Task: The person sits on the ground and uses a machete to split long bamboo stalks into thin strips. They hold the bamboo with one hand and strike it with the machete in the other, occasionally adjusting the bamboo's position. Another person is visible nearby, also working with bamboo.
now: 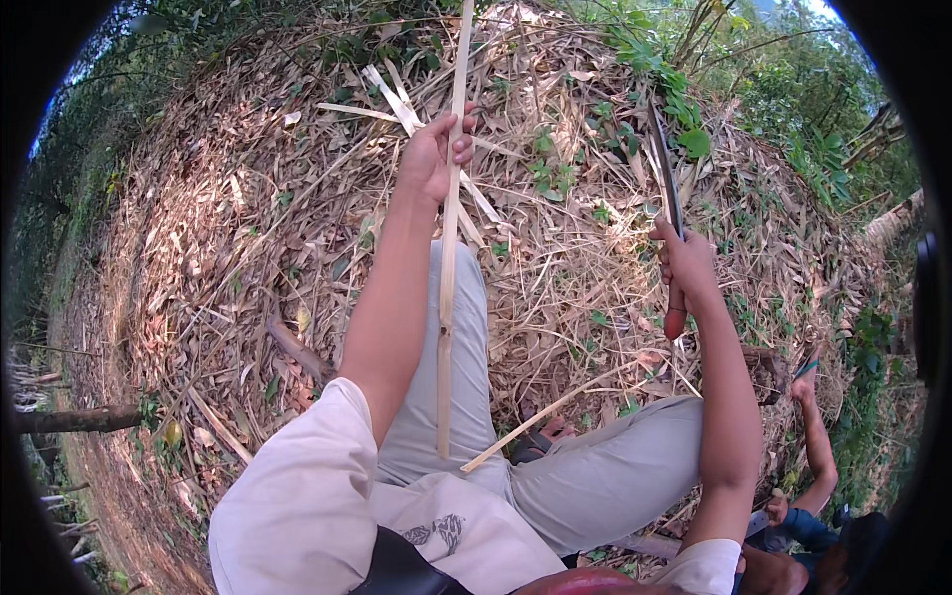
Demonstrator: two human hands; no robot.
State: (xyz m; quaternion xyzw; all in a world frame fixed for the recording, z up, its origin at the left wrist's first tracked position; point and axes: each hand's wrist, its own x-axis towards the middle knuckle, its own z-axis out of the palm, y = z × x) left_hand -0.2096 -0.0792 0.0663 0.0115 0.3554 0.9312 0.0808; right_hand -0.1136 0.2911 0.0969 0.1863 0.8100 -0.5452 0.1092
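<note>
Since the hands sit well apart, I take it from my distant seat that the spacing lets the edge stand clear of the wood. Between eleven and twelve o'clock, the left hand [436, 159] grasps a long, flat, pale-yellow strip of wood or bamboo [449, 258], fingers and thumb closed around it. That grip is probably chosen to balance the length, which runs from the twelve o'clock rim down over the light grey cloth trousers [615, 466]; I cannot tell whether its lower end touches them.

Near three o'clock, the right hand [687, 263] is wrapped around the handle of a long, dark-bladed knife with a reddish-brown grip [667, 169], close to the blade, I would guess for control. Its tip aims toward twelve, likely for the legs' safety.

Toward eleven, pale split strips [397, 104] lie crossed on brown, dry leaf litter [248, 248], perhaps left within reach. A narrow pale-yellow strip [545, 419] slants at five o'clock. Toward four, I see a co-worker's bent bare arm [815, 436], clear of both hands.
</note>
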